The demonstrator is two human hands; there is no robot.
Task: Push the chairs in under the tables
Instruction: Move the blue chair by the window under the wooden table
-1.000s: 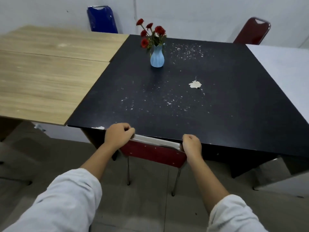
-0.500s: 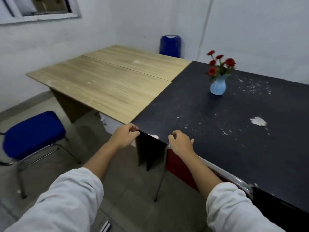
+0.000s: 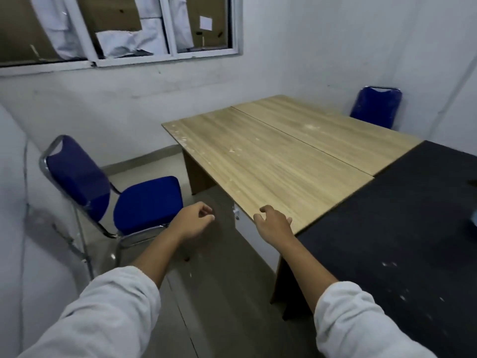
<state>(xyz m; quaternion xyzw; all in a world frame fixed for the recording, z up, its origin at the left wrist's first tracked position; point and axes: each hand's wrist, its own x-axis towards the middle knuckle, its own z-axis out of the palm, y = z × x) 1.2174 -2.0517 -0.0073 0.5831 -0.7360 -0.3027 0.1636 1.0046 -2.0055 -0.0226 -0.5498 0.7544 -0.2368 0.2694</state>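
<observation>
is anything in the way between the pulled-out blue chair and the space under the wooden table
Nothing visible: only bare floor lies between the pulled-out blue chair and the wooden table. The left hand hovers beside its seat with nothing between them.

White walls (image 3: 322, 47); window (image 3: 165, 27) upper left, paper-patched; grey tiled floor (image 3: 227, 293).

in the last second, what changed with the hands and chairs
Both hands let go of the red chair's back at the black table; the left hand and right hand now hold nothing, fingers loose. The view swung left, off the red chair and onto the blue chair, which stands out from the wooden table. The tables and the far blue chair stayed put.
</observation>
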